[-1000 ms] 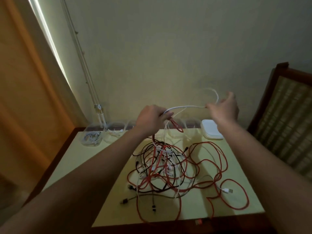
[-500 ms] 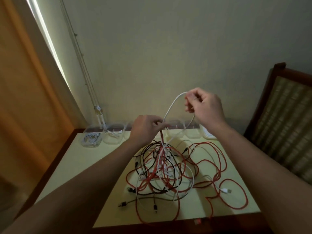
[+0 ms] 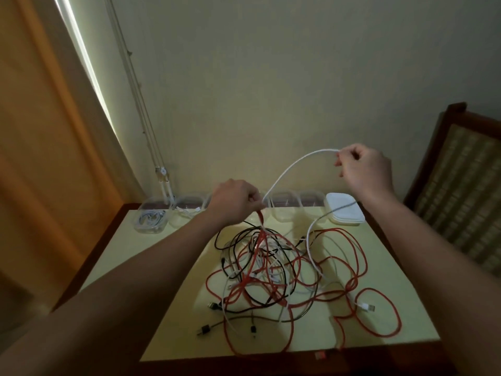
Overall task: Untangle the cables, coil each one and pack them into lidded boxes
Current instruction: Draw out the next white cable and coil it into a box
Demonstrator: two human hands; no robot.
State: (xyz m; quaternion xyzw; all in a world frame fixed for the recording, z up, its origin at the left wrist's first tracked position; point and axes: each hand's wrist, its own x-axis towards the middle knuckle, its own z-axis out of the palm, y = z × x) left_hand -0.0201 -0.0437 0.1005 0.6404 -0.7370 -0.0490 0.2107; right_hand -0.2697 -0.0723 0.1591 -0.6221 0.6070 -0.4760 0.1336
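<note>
- Above the worktop (image 3: 393, 267), a white cable (image 3: 292, 166) is pinched by the left hand (image 3: 233, 202) and the right hand (image 3: 363, 169).
- Its lower run is lost in the tangle (image 3: 271, 267).
- Boxes (image 3: 311, 202) behind are partly hidden.

Home room: orange fabric curtain (image 3: 40, 158), dark wooden chair with woven cane back (image 3: 461, 169), small yellow-topped wooden table (image 3: 122, 253) against plain cream wall (image 3: 271, 77).

bare table (image 3: 162, 256) left of tangle (image 3: 271, 270) (boxes (image 3: 284, 206) behind)

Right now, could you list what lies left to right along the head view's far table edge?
Box of coiled white cable → second clear box → left hand → middle clear box → rightmost clear box → white lids
</note>
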